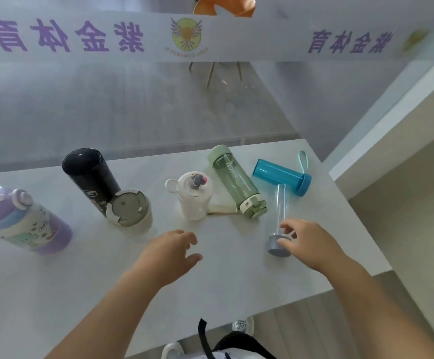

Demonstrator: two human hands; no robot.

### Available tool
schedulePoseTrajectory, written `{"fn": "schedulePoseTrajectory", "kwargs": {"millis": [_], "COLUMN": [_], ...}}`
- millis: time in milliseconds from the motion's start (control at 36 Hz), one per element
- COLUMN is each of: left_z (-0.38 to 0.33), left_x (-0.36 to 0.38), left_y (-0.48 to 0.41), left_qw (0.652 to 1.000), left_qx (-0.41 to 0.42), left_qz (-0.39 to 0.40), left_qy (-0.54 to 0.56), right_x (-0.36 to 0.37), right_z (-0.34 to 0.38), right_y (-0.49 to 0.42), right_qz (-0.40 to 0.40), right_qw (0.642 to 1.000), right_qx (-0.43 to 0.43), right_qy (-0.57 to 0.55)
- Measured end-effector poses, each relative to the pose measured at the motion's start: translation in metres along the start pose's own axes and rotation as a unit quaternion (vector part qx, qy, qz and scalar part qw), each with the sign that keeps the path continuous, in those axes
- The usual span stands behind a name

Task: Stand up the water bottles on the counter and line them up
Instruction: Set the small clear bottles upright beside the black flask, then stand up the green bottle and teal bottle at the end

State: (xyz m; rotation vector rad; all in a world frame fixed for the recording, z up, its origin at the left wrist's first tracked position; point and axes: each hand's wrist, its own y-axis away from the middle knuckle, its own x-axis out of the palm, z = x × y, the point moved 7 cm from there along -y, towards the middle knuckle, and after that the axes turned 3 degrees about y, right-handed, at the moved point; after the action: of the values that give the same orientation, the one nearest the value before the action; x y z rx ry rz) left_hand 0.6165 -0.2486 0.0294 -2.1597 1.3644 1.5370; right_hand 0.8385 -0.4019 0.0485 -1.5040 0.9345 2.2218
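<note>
Several water bottles are on the white counter (81,281). A purple bottle (24,221), a tall black bottle (89,177), a short cup with a grey lid (129,208) and a white bottle with a loop (196,200) appear upright in a row. On their sides lie a green bottle (236,182), a blue bottle (279,174) and a clear bottle (281,208) with a grey cap. My right hand (309,242) has its fingers spread, with the fingertips touching that grey cap. My left hand (171,252) hovers open over the counter, holding nothing.
The counter's right edge (353,216) runs close behind the blue bottle, with a drop to the floor. A glass partition with a white printed band (210,35) stands behind the counter. A beige wall (405,125) rises at the right.
</note>
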Motion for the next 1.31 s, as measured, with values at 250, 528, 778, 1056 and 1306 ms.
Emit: {"fn": "schedulePoseTrajectory", "kwargs": {"millis": [250, 528, 778, 1056, 1306], "left_z": [-0.045, -0.112, -0.138, -0.137, -0.142], "left_x": [0.024, 0.043, 0.069, 0.070, 0.045], "left_y": [-0.052, -0.121, -0.157, -0.172, -0.158], "left_qw": [1.000, 0.989, 0.948, 0.925, 0.930], "left_qx": [-0.017, 0.064, 0.095, 0.117, 0.147], "left_qz": [-0.008, -0.039, 0.051, -0.046, -0.221], "left_qy": [-0.002, -0.129, -0.299, -0.360, -0.253], "right_x": [0.007, 0.027, 0.045, 0.041, 0.019], "right_z": [-0.052, -0.052, -0.061, -0.075, -0.080], "right_y": [-0.040, -0.087, -0.103, -0.105, -0.105], "right_qz": [0.025, -0.011, -0.008, -0.076, -0.133], "right_qw": [0.986, 0.903, 0.866, 0.859, 0.884], "right_qx": [-0.092, -0.326, -0.396, -0.433, -0.419], "right_qy": [0.137, 0.281, 0.306, 0.261, 0.160]}}
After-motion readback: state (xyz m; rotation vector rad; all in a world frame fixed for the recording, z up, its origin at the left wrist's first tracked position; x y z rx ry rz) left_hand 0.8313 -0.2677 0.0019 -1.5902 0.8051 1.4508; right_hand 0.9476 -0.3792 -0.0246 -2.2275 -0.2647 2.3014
